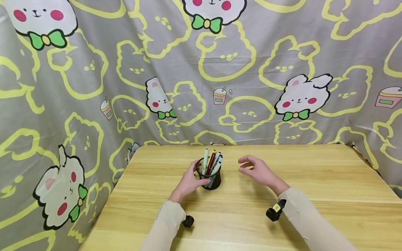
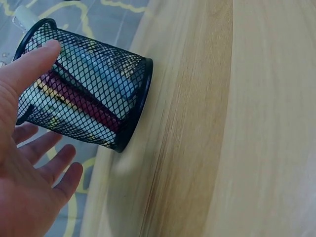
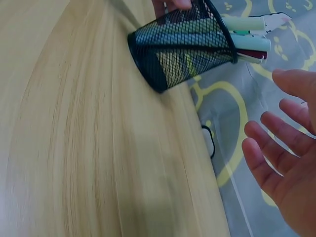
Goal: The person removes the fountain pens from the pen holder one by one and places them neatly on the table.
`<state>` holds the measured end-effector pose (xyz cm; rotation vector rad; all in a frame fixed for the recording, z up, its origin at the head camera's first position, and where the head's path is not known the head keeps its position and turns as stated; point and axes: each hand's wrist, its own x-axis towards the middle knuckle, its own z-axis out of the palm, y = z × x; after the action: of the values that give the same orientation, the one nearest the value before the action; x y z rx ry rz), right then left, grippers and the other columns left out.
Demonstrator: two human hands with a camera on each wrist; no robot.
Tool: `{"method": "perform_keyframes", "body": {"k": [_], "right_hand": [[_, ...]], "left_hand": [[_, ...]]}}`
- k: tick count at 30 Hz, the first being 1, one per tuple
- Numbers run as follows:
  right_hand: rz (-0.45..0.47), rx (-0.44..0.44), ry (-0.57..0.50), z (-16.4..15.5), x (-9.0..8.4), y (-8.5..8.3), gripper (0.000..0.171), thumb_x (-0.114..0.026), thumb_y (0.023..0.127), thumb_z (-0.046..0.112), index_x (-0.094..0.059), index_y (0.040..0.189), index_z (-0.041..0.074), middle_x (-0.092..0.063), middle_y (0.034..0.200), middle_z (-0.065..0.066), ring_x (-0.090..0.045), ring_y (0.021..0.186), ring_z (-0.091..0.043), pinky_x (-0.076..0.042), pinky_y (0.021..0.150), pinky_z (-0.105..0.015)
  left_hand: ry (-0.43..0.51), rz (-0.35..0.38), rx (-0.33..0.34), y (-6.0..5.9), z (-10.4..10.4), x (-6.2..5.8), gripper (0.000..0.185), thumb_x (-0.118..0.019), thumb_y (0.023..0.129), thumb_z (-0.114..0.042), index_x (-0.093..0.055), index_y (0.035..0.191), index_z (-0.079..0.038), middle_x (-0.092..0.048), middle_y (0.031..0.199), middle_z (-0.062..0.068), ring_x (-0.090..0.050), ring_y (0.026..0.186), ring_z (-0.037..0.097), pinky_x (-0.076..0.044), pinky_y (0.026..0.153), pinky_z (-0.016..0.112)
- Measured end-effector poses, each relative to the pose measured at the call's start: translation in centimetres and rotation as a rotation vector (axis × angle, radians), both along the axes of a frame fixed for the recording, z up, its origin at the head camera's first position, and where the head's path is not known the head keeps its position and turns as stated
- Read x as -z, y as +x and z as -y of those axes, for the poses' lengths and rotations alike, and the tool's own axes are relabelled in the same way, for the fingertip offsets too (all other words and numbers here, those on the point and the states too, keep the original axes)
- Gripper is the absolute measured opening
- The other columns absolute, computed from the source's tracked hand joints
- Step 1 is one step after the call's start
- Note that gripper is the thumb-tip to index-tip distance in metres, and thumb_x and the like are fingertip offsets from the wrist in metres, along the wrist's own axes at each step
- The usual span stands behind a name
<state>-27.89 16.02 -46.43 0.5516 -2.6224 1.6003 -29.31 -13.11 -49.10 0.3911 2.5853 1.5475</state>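
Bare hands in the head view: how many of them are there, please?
2: the left hand holds the black round wire-mesh cup; the right hand is apart from it, to its right.

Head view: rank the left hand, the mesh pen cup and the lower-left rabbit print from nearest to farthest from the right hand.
1. Mesh pen cup: nearest, just to the left.
2. Left hand: at the cup's far side.
3. Rabbit print: farthest, well off to the left.
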Motion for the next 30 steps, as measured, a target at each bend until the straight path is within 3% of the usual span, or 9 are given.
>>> {"method": "perform_keyframes", "body": {"k": [3,10,16,20,27,30], "right_hand": [[0.003,0.000,-0.021,0.9,-0.4,0.1,0.027,-0.065,0.091,0.010,-0.059,0.115,-0.001,-0.058,0.118,-0.021,-0.059,0.102,-0.033,-0.050,0.080,-0.040],[0.030,-0.019,-0.034,3.1,-3.5,1.8,0.025,-0.062,0.092,0.006,-0.059,0.113,-0.006,-0.060,0.115,-0.021,-0.058,0.103,-0.035,-0.049,0.083,-0.041],[0.040,-0.027,-0.045,4.4,-4.2,2.0,0.027,-0.062,0.092,0.007,-0.059,0.114,-0.007,-0.060,0.114,-0.023,-0.058,0.102,-0.036,-0.049,0.083,-0.040],[0.042,-0.010,-0.098,4.9,-3.5,1.0,0.025,-0.062,0.091,0.007,-0.060,0.112,-0.008,-0.063,0.108,-0.022,-0.060,0.096,-0.033,-0.050,0.077,-0.037],[0.056,0.029,-0.208,5.3,-0.4,-1.4,0.026,-0.065,0.090,0.011,-0.060,0.112,-0.002,-0.065,0.104,-0.014,-0.061,0.085,-0.016,-0.051,0.072,-0.028],[0.036,0.030,-0.227,5.6,-0.1,-1.7,0.025,-0.066,0.089,0.011,-0.061,0.111,-0.001,-0.065,0.102,-0.014,-0.061,0.084,-0.018,-0.051,0.071,-0.029]], "left_hand": [[0.013,0.003,-0.004,0.0,-0.1,0.2,0.089,-0.082,0.074,-0.028,-0.031,0.145,-0.017,-0.043,0.140,0.009,-0.040,0.127,0.030,-0.030,0.103,0.052],[0.064,0.016,0.004,0.1,-0.2,0.7,0.085,-0.082,0.075,-0.023,-0.034,0.143,-0.012,-0.049,0.135,0.011,-0.044,0.124,0.030,-0.031,0.103,0.050],[0.071,0.037,-0.008,-0.1,-0.3,1.0,0.084,-0.081,0.075,-0.024,-0.034,0.143,-0.013,-0.048,0.136,0.011,-0.045,0.123,0.030,-0.033,0.102,0.049],[0.079,0.030,0.001,-0.3,-0.5,1.2,0.082,-0.080,0.077,-0.024,-0.034,0.143,-0.012,-0.047,0.136,0.013,-0.047,0.121,0.030,-0.036,0.100,0.048],[0.095,0.026,0.015,-0.4,-0.5,1.4,0.082,-0.080,0.076,-0.022,-0.034,0.143,-0.010,-0.046,0.136,0.017,-0.047,0.120,0.032,-0.037,0.099,0.049],[0.102,0.028,0.013,-0.4,-0.5,1.5,0.082,-0.080,0.076,-0.022,-0.034,0.143,-0.011,-0.046,0.136,0.016,-0.047,0.121,0.031,-0.037,0.099,0.048]]}}
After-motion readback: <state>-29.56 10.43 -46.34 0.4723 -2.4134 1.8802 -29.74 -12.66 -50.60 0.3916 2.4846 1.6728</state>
